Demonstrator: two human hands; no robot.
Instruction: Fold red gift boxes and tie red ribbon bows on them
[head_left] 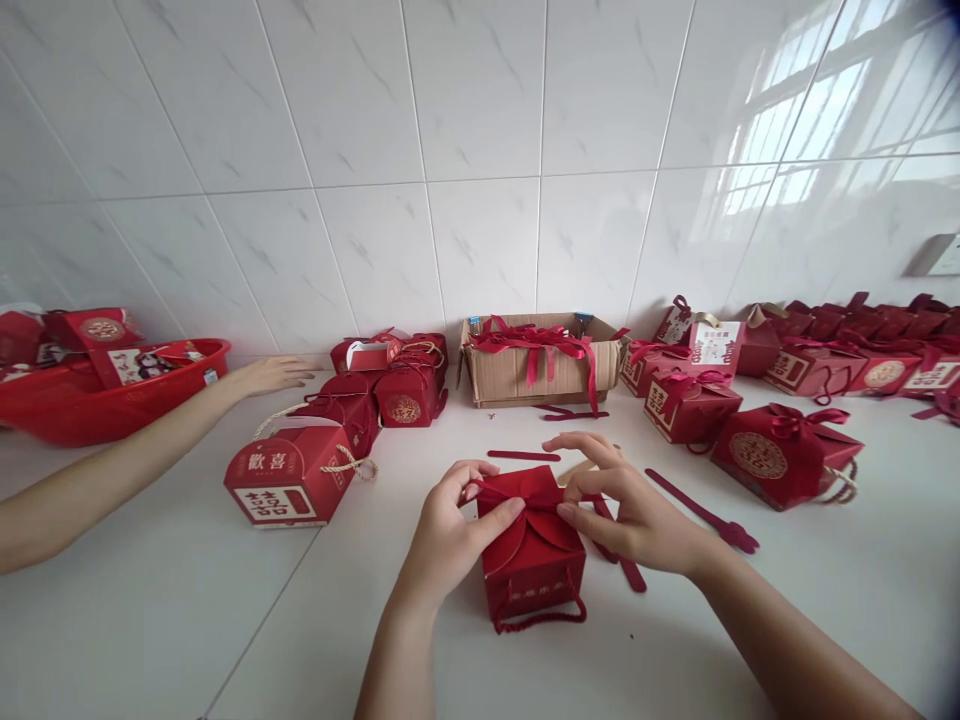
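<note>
A small red gift box (534, 575) with petal-shaped closing flaps stands upright in front of me, its red cord handle hanging at the front. A red ribbon (534, 488) runs across its top. My left hand (463, 522) is closed on the ribbon at the box's left side, with the thumb lying on the top flap. From the right, my right hand (634, 505) pinches the ribbon between thumb and index finger near the box's top corner, other fingers raised. The ribbon's ends are partly hidden behind my fingers.
Behind the box stands a cardboard box (534, 378) of red ribbons. Loose ribbon strips (701, 512) lie to the right. Finished boxes with bows (787, 455) line the right; more red boxes (289, 470) stand left. Another person's arm (150, 430) reaches in beside a red basin (90, 400).
</note>
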